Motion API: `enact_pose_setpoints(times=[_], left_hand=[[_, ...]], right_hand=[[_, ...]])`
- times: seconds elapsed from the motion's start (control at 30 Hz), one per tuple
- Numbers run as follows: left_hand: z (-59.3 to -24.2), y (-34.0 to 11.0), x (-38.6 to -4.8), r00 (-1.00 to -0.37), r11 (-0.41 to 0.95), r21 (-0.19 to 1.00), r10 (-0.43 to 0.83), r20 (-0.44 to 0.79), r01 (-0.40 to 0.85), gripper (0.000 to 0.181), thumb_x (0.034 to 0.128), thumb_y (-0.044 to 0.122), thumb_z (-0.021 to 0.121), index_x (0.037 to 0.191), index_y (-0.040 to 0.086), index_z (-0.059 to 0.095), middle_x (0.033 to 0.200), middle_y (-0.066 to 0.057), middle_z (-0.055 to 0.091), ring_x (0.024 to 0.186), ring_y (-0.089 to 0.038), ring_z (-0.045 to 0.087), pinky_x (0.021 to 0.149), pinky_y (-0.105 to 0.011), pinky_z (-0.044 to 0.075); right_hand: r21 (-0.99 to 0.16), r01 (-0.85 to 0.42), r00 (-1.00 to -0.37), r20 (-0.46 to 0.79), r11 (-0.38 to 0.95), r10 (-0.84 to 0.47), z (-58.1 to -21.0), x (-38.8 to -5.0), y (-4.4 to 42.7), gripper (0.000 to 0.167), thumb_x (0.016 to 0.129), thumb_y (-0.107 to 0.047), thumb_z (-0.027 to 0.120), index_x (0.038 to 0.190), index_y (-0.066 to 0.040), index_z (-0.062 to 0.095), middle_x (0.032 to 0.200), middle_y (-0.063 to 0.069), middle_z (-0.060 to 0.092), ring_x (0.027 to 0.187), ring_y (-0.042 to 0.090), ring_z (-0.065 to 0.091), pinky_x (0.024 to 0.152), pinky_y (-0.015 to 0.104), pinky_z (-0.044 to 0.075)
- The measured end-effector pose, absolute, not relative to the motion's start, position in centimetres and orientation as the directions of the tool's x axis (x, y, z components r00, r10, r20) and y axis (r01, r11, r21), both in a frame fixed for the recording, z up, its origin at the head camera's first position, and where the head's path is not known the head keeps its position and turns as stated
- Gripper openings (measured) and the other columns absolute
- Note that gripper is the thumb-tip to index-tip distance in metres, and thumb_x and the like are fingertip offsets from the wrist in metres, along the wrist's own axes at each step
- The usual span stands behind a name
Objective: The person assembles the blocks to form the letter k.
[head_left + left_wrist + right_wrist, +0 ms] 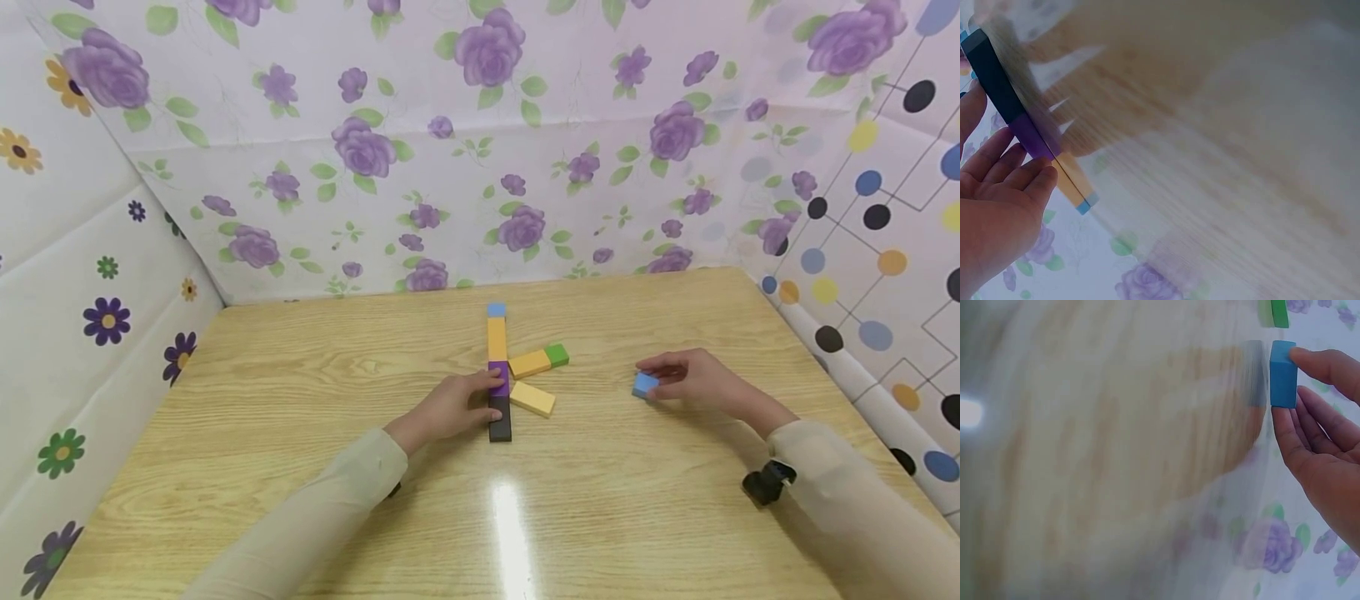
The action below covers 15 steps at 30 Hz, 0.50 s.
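Observation:
A straight row of blocks lies on the table: a small light blue block (pixel 497 310) at the far end, then an orange block (pixel 497 340), a purple block (pixel 498 379) and a black block (pixel 499 419). My left hand (pixel 448 407) touches the row's left side, fingertips at the purple block (pixel 1030 135) and thumb by the black block (pixel 994 75). To the right, my right hand (pixel 697 383) pinches a blue block (pixel 1283 375) between thumb and fingers, at or just above the tabletop; contact is unclear.
Right of the row, an orange block (pixel 529 364) meets a green block (pixel 557 356) at a slant. Nearer, a pale yellow block (pixel 532 399) angles off the row. Flowered cloth (pixel 420 167) hangs behind the wooden table (pixel 300 358), with patterned sheets on both sides.

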<state>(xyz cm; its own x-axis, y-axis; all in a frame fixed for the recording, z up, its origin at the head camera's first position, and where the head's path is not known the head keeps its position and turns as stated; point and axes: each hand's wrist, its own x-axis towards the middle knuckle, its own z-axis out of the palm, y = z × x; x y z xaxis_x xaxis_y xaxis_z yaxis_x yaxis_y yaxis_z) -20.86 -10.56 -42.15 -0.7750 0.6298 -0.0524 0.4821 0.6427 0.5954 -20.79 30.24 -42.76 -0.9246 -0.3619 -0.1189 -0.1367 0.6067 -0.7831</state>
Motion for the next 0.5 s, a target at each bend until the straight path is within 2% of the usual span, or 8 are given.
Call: enact_pose_setpoints(times=[0.27, 0.5], left_hand=[[-42.5, -10.6, -21.0, -0.775, 0.642, 0.589, 0.631, -0.044, 0.49, 0.06, 0.0901, 0.026, 0.069, 0.142, 0.007, 0.047, 0.146, -0.006, 0.044, 0.137, -0.026, 0.038, 0.113, -0.038, 0.031], [-42.5, -10.5, -21.1, -0.772, 0.639, 0.587, 0.635, -0.039, 0.497, 0.06, 0.0901, 0.026, 0.069, 0.142, 0.006, 0.047, 0.147, -0.004, 0.044, 0.137, -0.025, 0.038, 0.113, -0.038, 0.031]], right_hand=[[-0.805, -0.165, -0.918, -0.086, 0.569, -0.387, -42.6, -20.9, 29.0, 0.051, 0.083, -0.022, 0.077, 0.127, -0.001, 0.061, 0.122, 0.018, 0.063, 0.102, 0.023, 0.065, 0.082, 0.022, 0.054], [-0.807, -0.17, -0.914, -0.085, 0.566, -0.396, -43.0, -21.4, 27.9, 0.051, 0.082, -0.024, 0.078, 0.126, -0.004, 0.063, 0.12, 0.014, 0.065, 0.102, 0.022, 0.065, 0.083, 0.021, 0.054]])
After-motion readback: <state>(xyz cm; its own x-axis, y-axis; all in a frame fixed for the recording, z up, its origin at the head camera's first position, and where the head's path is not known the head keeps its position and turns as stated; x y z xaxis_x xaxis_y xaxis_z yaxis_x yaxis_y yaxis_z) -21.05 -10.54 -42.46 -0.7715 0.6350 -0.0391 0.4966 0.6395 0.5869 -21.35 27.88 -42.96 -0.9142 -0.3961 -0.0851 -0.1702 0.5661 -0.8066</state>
